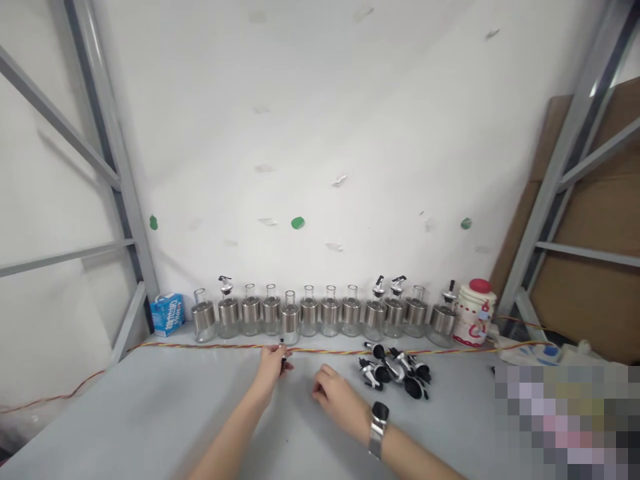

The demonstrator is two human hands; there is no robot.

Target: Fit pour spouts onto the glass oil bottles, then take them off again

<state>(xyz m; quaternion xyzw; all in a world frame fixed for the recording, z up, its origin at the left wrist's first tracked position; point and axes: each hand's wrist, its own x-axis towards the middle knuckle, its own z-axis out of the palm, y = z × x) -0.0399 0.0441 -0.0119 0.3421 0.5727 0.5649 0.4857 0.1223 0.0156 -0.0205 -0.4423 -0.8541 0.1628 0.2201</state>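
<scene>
My left hand [271,363] is closed around a small dark pour spout [283,364], mostly hidden by the fingers, just in front of the row of bottles. The nearest glass bottle [290,318], with a steel sleeve and an open neck, stands right behind that hand. My right hand [330,390], a watch [378,429] on its wrist, hovers low over the table with loosely curled fingers and nothing visible in them. To its right lies a pile of black and silver pour spouts [397,370].
Several sleeved bottles [331,313] line the wall, some topped with pour spouts [226,287]. A blue box [168,315] is at the left end, a white jar with a red lid [475,313] at the right. A twisted red-yellow cord [330,351] crosses the grey table [150,413]. Metal posts flank both sides.
</scene>
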